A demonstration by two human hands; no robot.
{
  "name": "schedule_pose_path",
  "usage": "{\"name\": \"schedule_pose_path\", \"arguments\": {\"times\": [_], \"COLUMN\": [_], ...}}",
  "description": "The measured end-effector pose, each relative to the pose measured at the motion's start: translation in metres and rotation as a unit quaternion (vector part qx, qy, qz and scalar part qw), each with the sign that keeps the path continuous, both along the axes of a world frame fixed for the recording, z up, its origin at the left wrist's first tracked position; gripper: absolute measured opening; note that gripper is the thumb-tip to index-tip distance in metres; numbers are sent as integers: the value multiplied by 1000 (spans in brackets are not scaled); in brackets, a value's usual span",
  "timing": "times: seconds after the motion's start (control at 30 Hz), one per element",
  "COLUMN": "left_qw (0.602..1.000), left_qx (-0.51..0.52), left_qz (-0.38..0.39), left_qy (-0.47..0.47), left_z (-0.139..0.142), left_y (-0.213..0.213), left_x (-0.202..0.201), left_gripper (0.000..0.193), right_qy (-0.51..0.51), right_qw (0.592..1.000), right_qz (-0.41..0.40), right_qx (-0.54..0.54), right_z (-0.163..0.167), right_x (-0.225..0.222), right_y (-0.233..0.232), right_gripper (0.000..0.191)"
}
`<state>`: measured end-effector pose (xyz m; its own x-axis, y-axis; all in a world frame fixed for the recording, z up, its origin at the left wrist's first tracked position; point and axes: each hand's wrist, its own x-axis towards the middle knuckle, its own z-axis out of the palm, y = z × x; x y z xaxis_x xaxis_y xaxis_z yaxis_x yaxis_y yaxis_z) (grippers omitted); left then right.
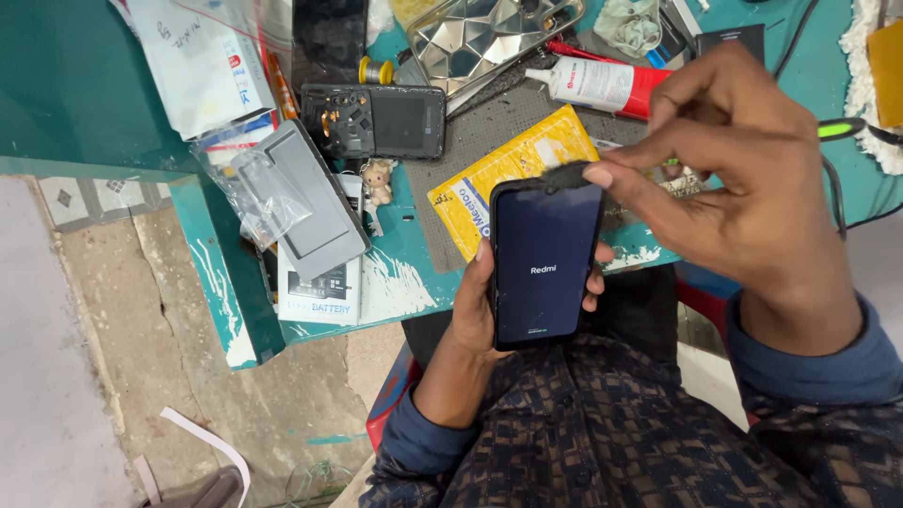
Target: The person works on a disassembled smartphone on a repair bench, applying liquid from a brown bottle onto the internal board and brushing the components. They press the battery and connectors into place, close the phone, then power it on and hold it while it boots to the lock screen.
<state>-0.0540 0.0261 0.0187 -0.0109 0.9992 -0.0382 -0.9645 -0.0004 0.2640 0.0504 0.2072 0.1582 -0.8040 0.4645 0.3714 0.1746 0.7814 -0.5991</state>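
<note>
Left hand (475,306): fingers wrapping a lit smartphone (544,265), holding it above the lap.
Right hand (743,188): fingers pinching a dark brush (567,175) at the phone's top edge.
Clear bag (268,193): lying on the worktop (75,85), holding a grey flat case (315,209).

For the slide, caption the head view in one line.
Left hand holds a lit phone; right hand pinches its top edge.

Opened phone back (374,121) on teal table (85,94), yellow packet (508,174), glue tube (602,87), faceted metal tray (480,38), grey case (310,202)
</note>
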Motion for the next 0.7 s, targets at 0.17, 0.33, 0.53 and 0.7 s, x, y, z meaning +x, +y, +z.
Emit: {"name": "schedule_pose_path", "arguments": {"times": [0.17, 0.33, 0.53, 0.7], "left_qw": [1000, 1000, 1000, 999], "left_qx": [5, 2, -3, 15], "left_qz": [-4, -3, 10, 28], "left_qy": [-7, 2, -17, -4], "left_z": [0, 0, -2, 3], "left_y": [3, 2, 4, -9], "left_x": [3, 2, 2, -8], "left_gripper": [89, 88, 89, 94], "right_qy": [27, 27, -8, -89], "right_qw": [999, 1000, 1000, 989], "right_qz": [12, 16, 4, -87], "right_qx": [-12, 3, -4, 76], "right_z": [-4, -6, -11, -16], "right_x": [0, -1, 6, 33], "right_y": [-1, 0, 5, 22], "right_gripper": [18, 20, 19, 18]}}
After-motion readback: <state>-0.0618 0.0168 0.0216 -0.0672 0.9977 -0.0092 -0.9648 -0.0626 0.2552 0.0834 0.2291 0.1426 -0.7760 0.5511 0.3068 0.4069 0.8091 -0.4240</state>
